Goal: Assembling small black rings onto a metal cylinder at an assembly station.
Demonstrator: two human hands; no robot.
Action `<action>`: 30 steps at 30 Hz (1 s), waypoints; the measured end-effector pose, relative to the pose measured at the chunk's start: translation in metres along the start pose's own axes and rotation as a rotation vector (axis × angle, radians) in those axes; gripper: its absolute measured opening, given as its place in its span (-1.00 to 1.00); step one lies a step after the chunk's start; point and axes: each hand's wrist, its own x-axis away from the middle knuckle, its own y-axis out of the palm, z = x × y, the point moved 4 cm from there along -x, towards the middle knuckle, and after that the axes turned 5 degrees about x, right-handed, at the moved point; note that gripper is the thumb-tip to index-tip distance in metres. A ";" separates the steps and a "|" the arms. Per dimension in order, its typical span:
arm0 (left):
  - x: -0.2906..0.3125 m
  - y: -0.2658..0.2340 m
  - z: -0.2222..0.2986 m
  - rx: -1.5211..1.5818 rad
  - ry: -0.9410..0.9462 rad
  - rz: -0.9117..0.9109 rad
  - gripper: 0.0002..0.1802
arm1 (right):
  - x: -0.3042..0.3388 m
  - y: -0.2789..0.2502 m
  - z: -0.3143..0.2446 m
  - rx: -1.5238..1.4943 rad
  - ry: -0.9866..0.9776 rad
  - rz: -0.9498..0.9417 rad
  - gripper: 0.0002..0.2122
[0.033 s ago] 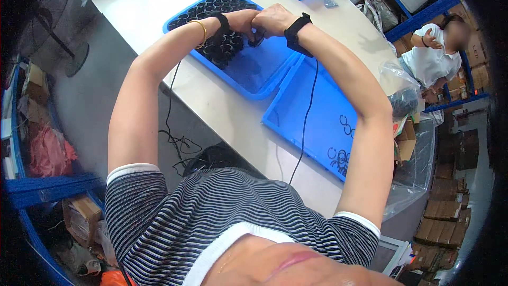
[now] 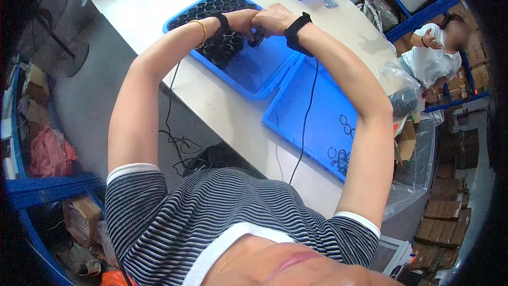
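A small, shiny, black curved piece (image 2: 257, 37) is held where the left hand (image 2: 243, 21) and right hand (image 2: 276, 20) meet; fingers hide some of it; it hangs over a blue plastic tray (image 2: 259, 77), near packed black rings (image 2: 225, 47).

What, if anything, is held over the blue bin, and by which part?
A dark, ring-like part, seemingly by its upper edge, where the left hand and right hand meet; the exact grip is hidden, so which hand bears it is unclear.
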 end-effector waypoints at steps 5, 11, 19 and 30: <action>-0.005 0.002 -0.003 -0.040 0.090 0.006 -0.42 | 0.002 -0.003 0.006 0.010 0.006 -0.001 -0.83; -0.005 0.002 -0.010 -0.110 0.021 0.036 -0.48 | 0.015 -0.017 0.008 0.071 -0.060 0.083 -0.80; -0.008 0.003 0.012 -0.276 -0.006 -0.022 -0.43 | 0.046 -0.034 0.028 -0.050 0.110 -0.003 -0.68; -0.004 0.002 0.007 -0.132 -0.035 -0.117 -0.33 | 0.172 -0.049 0.006 -0.169 0.194 0.212 -0.62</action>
